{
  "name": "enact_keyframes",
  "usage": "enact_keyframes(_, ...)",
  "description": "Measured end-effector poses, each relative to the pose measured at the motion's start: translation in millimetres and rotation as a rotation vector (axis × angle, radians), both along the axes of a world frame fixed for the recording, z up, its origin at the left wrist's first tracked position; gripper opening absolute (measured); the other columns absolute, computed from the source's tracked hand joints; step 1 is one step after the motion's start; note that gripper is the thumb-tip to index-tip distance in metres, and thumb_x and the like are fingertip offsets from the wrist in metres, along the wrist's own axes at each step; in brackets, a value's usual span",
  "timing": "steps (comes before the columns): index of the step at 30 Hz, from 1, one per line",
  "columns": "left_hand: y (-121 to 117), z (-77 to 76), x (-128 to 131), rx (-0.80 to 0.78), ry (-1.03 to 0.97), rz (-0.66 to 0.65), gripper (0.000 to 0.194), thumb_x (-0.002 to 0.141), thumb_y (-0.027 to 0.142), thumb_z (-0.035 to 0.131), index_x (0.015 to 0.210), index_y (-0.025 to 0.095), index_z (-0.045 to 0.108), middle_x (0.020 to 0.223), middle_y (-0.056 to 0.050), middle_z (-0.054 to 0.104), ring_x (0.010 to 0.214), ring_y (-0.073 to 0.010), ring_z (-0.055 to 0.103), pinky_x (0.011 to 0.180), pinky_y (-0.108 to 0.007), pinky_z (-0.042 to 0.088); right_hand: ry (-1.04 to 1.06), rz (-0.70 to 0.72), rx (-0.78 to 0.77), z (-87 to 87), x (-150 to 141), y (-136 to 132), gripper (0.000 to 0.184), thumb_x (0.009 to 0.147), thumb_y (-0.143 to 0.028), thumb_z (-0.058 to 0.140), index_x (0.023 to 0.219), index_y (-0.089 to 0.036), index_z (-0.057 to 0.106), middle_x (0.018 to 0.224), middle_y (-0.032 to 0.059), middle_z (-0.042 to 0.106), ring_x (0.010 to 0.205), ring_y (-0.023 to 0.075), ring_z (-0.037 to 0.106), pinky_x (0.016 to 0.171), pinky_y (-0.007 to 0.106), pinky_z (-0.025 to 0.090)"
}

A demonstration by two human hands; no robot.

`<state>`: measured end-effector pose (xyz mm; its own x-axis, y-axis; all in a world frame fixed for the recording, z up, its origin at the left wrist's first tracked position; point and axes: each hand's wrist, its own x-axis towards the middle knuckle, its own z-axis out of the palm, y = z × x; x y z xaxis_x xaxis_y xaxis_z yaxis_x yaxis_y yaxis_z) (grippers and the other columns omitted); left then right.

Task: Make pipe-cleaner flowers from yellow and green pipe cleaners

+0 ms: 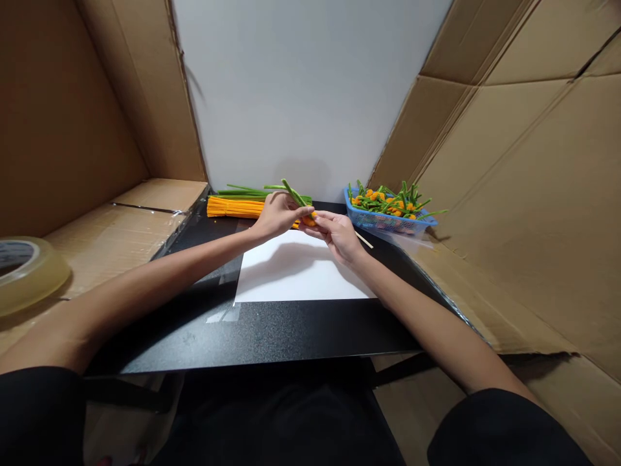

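Above a white sheet of paper (pixel 291 278), my two hands meet around a small pipe-cleaner piece. Its green pipe-cleaner stem (pixel 292 191) points up and to the left, and its orange pipe-cleaner head (pixel 309 221) sits at the lower end. My left hand (pixel 280 215) is closed, thumb and fingers pinching the green stem near the head. Fingers of my right hand (pixel 338 234) are closed on the orange head from the right and below. The fingers partly cover the head, so its exact shape is hidden.
Behind my left hand lie bundles of orange pipe cleaners (pixel 233 207) and green pipe cleaners (pixel 242 191). A blue basket (pixel 388 222) at the back right holds several orange-and-green pieces. A thin pale stick (pixel 363 240) lies near it. Cardboard walls flank the black table (pixel 272 333); a tape roll (pixel 48 275) stands left.
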<state>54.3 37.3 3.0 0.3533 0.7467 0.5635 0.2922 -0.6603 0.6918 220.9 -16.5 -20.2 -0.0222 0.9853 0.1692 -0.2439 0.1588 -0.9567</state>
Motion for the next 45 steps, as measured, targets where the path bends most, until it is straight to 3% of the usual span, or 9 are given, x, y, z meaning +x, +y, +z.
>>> enact_keyframes(7, 10.0, -12.1, 0.8, -0.162, -0.094, -0.12, 0.046, 0.079, 0.058, 0.074, 0.074, 0.012, 0.075, 0.073, -0.011, 0.076, 0.069, -0.0192, 0.069, 0.057, -0.026, 0.05, 0.027, -0.008, -0.013, -4.3, 0.8, 1.2, 0.012, 0.08, -0.023, 0.075, 0.091, -0.017, 0.075, 0.085, 0.0062, 0.08, 0.084, 0.0207, 0.079, 0.097, 0.04, 0.062)
enact_keyframes(12, 6.7, -11.9, 1.0, -0.171, -0.15, -0.152, 0.044, 0.079, 0.056, 0.075, 0.075, 0.013, 0.075, 0.075, -0.01, 0.077, 0.068, -0.0176, 0.069, 0.058, -0.025, 0.051, 0.036, -0.014, 0.019, -4.9, -1.3, -0.4, 0.018, 0.079, -0.025, 0.077, 0.095, -0.018, 0.075, 0.085, 0.0054, 0.08, 0.082, 0.0208, 0.079, 0.094, 0.04, 0.064)
enact_keyframes(16, 2.0, -1.7, -3.0, -0.068, -0.06, -0.099, 0.041, 0.08, 0.052, 0.075, 0.071, 0.013, 0.074, 0.071, -0.009, 0.074, 0.068, -0.0176, 0.068, 0.058, -0.025, 0.048, 0.03, -0.034, 0.038, -3.5, -3.3, -2.9, 0.017, 0.079, -0.028, 0.078, 0.093, -0.019, 0.075, 0.086, 0.0041, 0.08, 0.086, 0.0215, 0.078, 0.096, 0.041, 0.062)
enact_keyframes(20, -0.9, 4.6, -4.9, 0.08, 0.032, -0.17, 0.028, 0.08, 0.043, 0.078, 0.083, 0.015, 0.076, 0.083, -0.007, 0.076, 0.074, -0.0161, 0.067, 0.066, -0.025, 0.05, 0.029, -0.057, 0.043, -2.6, -3.1, -3.0, 0.017, 0.078, -0.03, 0.079, 0.092, -0.02, 0.075, 0.087, 0.0031, 0.08, 0.09, 0.0219, 0.078, 0.1, 0.042, 0.06)
enact_keyframes(27, -8.8, -15.9, 6.5, 0.328, 0.134, 0.159, 0.009, 0.087, 0.028, 0.069, 0.088, 0.02, 0.073, 0.097, -0.008, 0.074, 0.092, -0.0226, 0.064, 0.083, -0.034, 0.048, -0.016, -0.15, 0.075, -10.7, -7.4, 0.8, 0.028, 0.074, -0.04, 0.083, 0.092, -0.02, 0.073, 0.083, 0.0037, 0.079, 0.09, 0.0246, 0.078, 0.094, 0.047, 0.062)
enact_keyframes(31, -12.1, -17.6, 6.1, 0.442, 0.188, 0.135, 0.008, 0.089, 0.025, 0.064, 0.086, 0.02, 0.07, 0.09, -0.007, 0.073, 0.088, -0.0232, 0.061, 0.082, -0.035, 0.045, -0.054, -0.162, 0.104, -9.7, -8.3, 0.2, 0.036, 0.068, -0.046, 0.086, 0.089, -0.02, 0.074, 0.075, 0.003, 0.078, 0.082, 0.025, 0.078, 0.088, 0.046, 0.064)
enact_keyframes(37, -8.8, -9.1, 2.8, 0.219, 0.102, 0.005, 0.014, 0.084, 0.031, 0.069, 0.076, 0.019, 0.07, 0.079, -0.004, 0.072, 0.075, -0.0183, 0.062, 0.072, -0.03, 0.045, -0.121, -0.164, 0.104, -12.7, -2.9, 1.1, 0.039, 0.065, -0.045, 0.09, 0.088, -0.018, 0.075, 0.073, 0.0041, 0.078, 0.073, 0.0232, 0.078, 0.084, 0.043, 0.066)
enact_keyframes(41, 3.5, 1.9, -6.0, -0.03, 0.072, -0.169, 0.026, 0.078, 0.041, 0.076, 0.073, 0.015, 0.074, 0.075, -0.006, 0.074, 0.069, -0.0165, 0.065, 0.065, -0.027, 0.048, -0.114, -0.143, -0.015, -22.9, -1.8, 2.9, 0.028, 0.07, -0.034, 0.087, 0.089, -0.016, 0.074, 0.075, 0.0048, 0.078, 0.067, 0.02, 0.077, 0.073, 0.035, 0.066)
enact_keyframes(45, 18.3, 17.4, -19.4, -0.156, 0.029, -0.21, 0.03, 0.07, 0.042, 0.085, 0.078, 0.014, 0.078, 0.073, -0.008, 0.075, 0.067, -0.0164, 0.068, 0.064, -0.026, 0.052, -0.154, -0.097, -0.073, -26.1, -0.7, 5.3, 0.021, 0.077, -0.026, 0.079, 0.095, -0.017, 0.074, 0.075, 0.0044, 0.078, 0.065, 0.0187, 0.075, 0.068, 0.033, 0.064)
